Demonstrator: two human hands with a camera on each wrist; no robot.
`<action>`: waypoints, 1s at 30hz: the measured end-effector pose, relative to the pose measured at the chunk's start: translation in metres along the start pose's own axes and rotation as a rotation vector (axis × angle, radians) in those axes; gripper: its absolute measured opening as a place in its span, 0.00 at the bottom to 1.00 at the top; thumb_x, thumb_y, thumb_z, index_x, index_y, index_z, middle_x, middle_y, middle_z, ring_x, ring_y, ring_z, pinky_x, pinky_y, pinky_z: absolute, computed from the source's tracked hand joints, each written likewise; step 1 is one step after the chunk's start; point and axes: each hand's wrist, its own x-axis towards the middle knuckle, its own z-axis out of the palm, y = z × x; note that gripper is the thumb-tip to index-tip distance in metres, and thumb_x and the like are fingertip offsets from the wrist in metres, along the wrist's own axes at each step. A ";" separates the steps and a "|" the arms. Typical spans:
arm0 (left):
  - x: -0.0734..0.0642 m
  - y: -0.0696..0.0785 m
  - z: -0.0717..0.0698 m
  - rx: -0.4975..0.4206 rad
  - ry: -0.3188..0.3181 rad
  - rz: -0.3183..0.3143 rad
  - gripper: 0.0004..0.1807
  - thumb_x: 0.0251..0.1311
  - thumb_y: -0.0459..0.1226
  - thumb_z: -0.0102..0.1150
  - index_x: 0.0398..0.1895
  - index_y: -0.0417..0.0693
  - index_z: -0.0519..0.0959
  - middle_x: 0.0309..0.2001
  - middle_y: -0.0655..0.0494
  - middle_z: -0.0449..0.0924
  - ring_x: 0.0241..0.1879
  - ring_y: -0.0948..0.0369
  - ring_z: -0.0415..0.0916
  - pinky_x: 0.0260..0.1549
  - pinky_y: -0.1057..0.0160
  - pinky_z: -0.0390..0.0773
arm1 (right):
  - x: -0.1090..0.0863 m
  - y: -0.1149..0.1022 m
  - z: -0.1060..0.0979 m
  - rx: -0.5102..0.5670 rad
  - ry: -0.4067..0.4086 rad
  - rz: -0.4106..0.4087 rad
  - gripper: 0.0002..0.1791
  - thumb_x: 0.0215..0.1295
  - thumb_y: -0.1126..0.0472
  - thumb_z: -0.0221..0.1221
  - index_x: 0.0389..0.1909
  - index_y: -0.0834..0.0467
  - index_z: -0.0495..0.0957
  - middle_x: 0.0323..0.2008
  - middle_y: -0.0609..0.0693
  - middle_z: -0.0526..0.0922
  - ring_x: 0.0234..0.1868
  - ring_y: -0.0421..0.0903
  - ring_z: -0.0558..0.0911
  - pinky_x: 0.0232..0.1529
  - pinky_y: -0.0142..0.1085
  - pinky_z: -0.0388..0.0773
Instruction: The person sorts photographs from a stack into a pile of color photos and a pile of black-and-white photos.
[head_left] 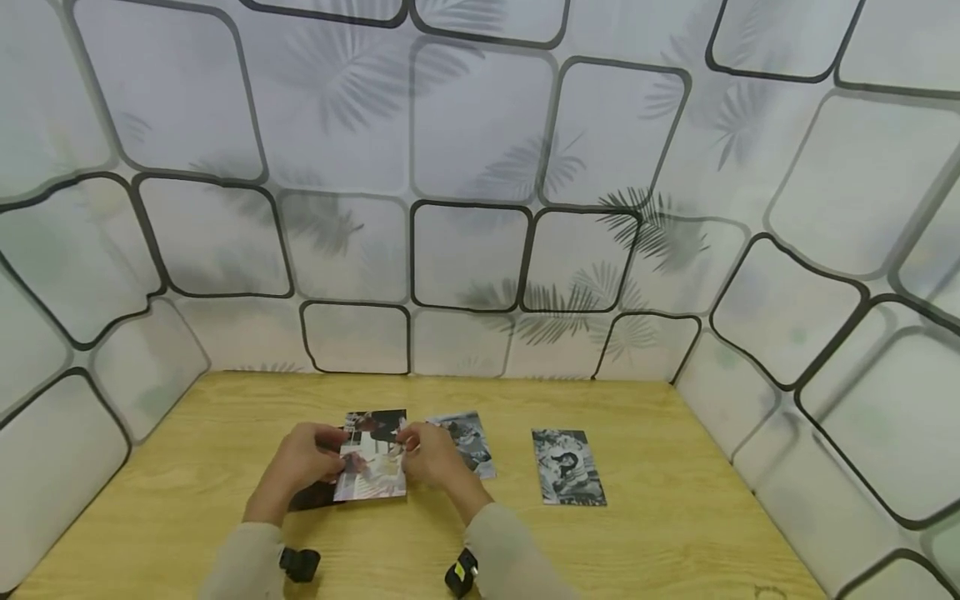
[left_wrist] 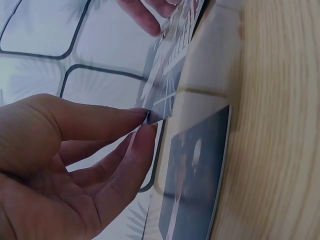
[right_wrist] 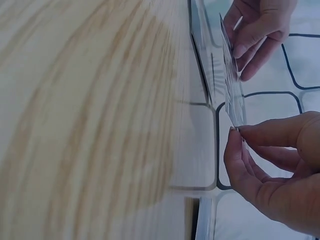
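Observation:
Between my two hands a glossy photo print [head_left: 371, 471] is held above the table, tilted. My left hand [head_left: 303, 458] pinches its left edge between thumb and fingertips, and that pinch shows closely in the left wrist view, where the photo's corner [left_wrist: 162, 102] is bent slightly. On the opposite edge, my right hand [head_left: 431, 454] grips the print with thumb and forefinger; the right wrist view shows the print [right_wrist: 233, 90] almost edge-on. Lying beneath and to the left is a darker photo [head_left: 313, 497], partly hidden by the held one and my left hand.
Behind my right hand lies a black-and-white photo [head_left: 472, 442], partly covered by it. Another black-and-white photo [head_left: 568, 467] lies farther right. The wooden table [head_left: 660, 533] is bordered by patterned fabric walls [head_left: 465, 258]. Each wrist wears a dark strap device [head_left: 300, 565].

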 end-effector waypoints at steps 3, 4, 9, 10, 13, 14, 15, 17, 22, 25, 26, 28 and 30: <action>0.000 -0.005 -0.007 0.002 0.001 -0.010 0.24 0.57 0.20 0.63 0.59 0.25 0.78 0.54 0.28 0.80 0.36 0.55 0.85 0.34 0.54 0.89 | 0.003 -0.005 0.006 0.009 -0.003 -0.007 0.18 0.54 0.76 0.61 0.45 0.60 0.85 0.35 0.52 0.83 0.33 0.42 0.77 0.30 0.31 0.72; 0.000 -0.007 -0.009 0.004 0.003 -0.016 0.24 0.57 0.20 0.63 0.59 0.25 0.78 0.55 0.27 0.79 0.37 0.55 0.85 0.34 0.54 0.89 | 0.004 -0.007 0.009 0.007 -0.004 -0.014 0.18 0.53 0.77 0.61 0.44 0.60 0.85 0.34 0.52 0.83 0.33 0.42 0.77 0.30 0.31 0.71; 0.001 -0.015 -0.020 -0.015 0.002 -0.022 0.25 0.57 0.20 0.63 0.60 0.24 0.76 0.57 0.24 0.77 0.39 0.52 0.86 0.36 0.53 0.89 | 0.011 -0.014 0.019 -0.016 -0.007 -0.029 0.18 0.52 0.77 0.62 0.44 0.61 0.86 0.34 0.52 0.83 0.33 0.41 0.76 0.30 0.29 0.71; 0.001 -0.016 -0.023 -0.019 0.002 -0.026 0.25 0.57 0.20 0.62 0.60 0.24 0.76 0.57 0.24 0.77 0.39 0.52 0.86 0.36 0.53 0.89 | 0.013 -0.016 0.021 -0.024 -0.006 -0.035 0.18 0.52 0.77 0.62 0.44 0.60 0.86 0.34 0.52 0.83 0.33 0.41 0.77 0.30 0.29 0.71; 0.000 -0.018 -0.030 -0.022 0.001 -0.030 0.25 0.58 0.21 0.62 0.60 0.23 0.76 0.56 0.24 0.76 0.40 0.52 0.86 0.37 0.54 0.89 | 0.015 -0.020 0.024 -0.024 -0.014 -0.045 0.18 0.52 0.76 0.64 0.44 0.61 0.86 0.34 0.52 0.84 0.33 0.41 0.77 0.30 0.29 0.72; 0.000 -0.019 -0.032 -0.018 0.002 -0.030 0.24 0.58 0.21 0.62 0.60 0.24 0.76 0.56 0.24 0.76 0.40 0.52 0.86 0.37 0.54 0.89 | 0.015 -0.021 0.026 -0.024 -0.017 -0.046 0.17 0.53 0.76 0.64 0.44 0.61 0.86 0.34 0.52 0.84 0.33 0.40 0.78 0.30 0.28 0.73; -0.001 -0.020 -0.034 -0.016 0.001 -0.028 0.24 0.58 0.21 0.62 0.60 0.23 0.76 0.56 0.24 0.76 0.40 0.52 0.86 0.37 0.54 0.89 | 0.015 -0.022 0.027 -0.023 -0.020 -0.049 0.17 0.53 0.75 0.63 0.44 0.61 0.86 0.34 0.52 0.84 0.33 0.40 0.78 0.30 0.28 0.72; -0.001 -0.021 -0.037 -0.005 0.003 -0.023 0.24 0.58 0.21 0.62 0.60 0.23 0.76 0.56 0.23 0.76 0.40 0.51 0.86 0.37 0.53 0.89 | 0.016 -0.023 0.029 -0.009 -0.019 -0.060 0.16 0.54 0.76 0.63 0.44 0.62 0.86 0.34 0.53 0.84 0.33 0.40 0.77 0.30 0.28 0.72; 0.001 -0.025 -0.041 0.022 0.009 -0.040 0.24 0.60 0.22 0.61 0.62 0.24 0.76 0.58 0.23 0.75 0.42 0.50 0.86 0.38 0.53 0.89 | 0.017 -0.027 0.036 0.023 0.000 -0.072 0.16 0.54 0.76 0.61 0.44 0.63 0.86 0.34 0.53 0.83 0.31 0.39 0.75 0.28 0.28 0.71; 0.001 -0.029 -0.044 0.017 0.008 -0.060 0.25 0.60 0.22 0.61 0.61 0.23 0.75 0.58 0.22 0.74 0.41 0.50 0.86 0.38 0.53 0.89 | 0.018 -0.029 0.042 0.041 0.003 -0.053 0.17 0.54 0.76 0.61 0.43 0.61 0.86 0.33 0.52 0.83 0.31 0.38 0.75 0.28 0.27 0.70; 0.001 -0.032 -0.044 0.014 0.006 -0.061 0.25 0.59 0.21 0.62 0.61 0.23 0.75 0.58 0.21 0.73 0.41 0.50 0.86 0.38 0.52 0.89 | 0.019 -0.029 0.044 0.043 0.004 -0.051 0.17 0.53 0.76 0.61 0.43 0.61 0.86 0.33 0.51 0.83 0.31 0.38 0.75 0.28 0.27 0.70; 0.001 -0.036 -0.046 0.004 0.007 -0.069 0.25 0.58 0.21 0.62 0.61 0.22 0.74 0.58 0.21 0.73 0.41 0.50 0.86 0.38 0.52 0.89 | 0.020 -0.031 0.049 0.036 0.004 -0.048 0.18 0.52 0.76 0.61 0.44 0.60 0.87 0.33 0.50 0.83 0.31 0.38 0.76 0.28 0.26 0.70; 0.001 -0.041 -0.047 0.006 0.008 -0.071 0.25 0.58 0.21 0.63 0.60 0.21 0.74 0.58 0.20 0.73 0.41 0.50 0.86 0.38 0.53 0.89 | 0.021 -0.032 0.053 0.027 0.005 -0.039 0.18 0.53 0.76 0.61 0.44 0.59 0.87 0.33 0.49 0.84 0.32 0.38 0.77 0.28 0.26 0.70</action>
